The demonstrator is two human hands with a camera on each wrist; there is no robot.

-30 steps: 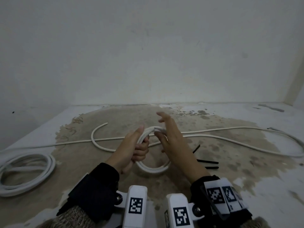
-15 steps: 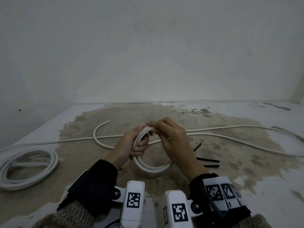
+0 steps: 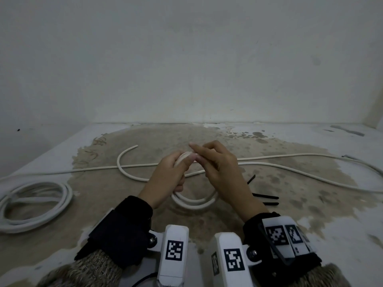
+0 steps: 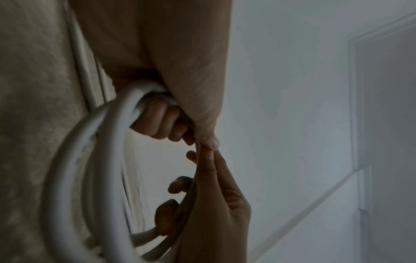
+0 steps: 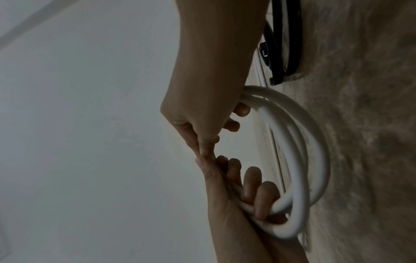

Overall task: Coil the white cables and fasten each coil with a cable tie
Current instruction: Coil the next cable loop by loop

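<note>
A small coil of white cable stands upright over the stained floor, held by both hands. My left hand grips its left side, fingers curled round the strands. My right hand pinches the top of the coil next to the left thumb, with its fingers hooked over the cable. The coil shows two or three turns. The cable's free length trails right across the floor and its cut end lies behind the left hand. Black cable ties lie just right of my right hand.
A second, larger white coil lies on the floor at the left. Another thin cable runs across the floor behind the hands. A bare wall stands close behind. Black cable ties lie beside the right wrist.
My right hand, open with straight fingers a second ago, has closed onto the top of the coil. The left hand keeps its grip and has turned the coil slightly.
</note>
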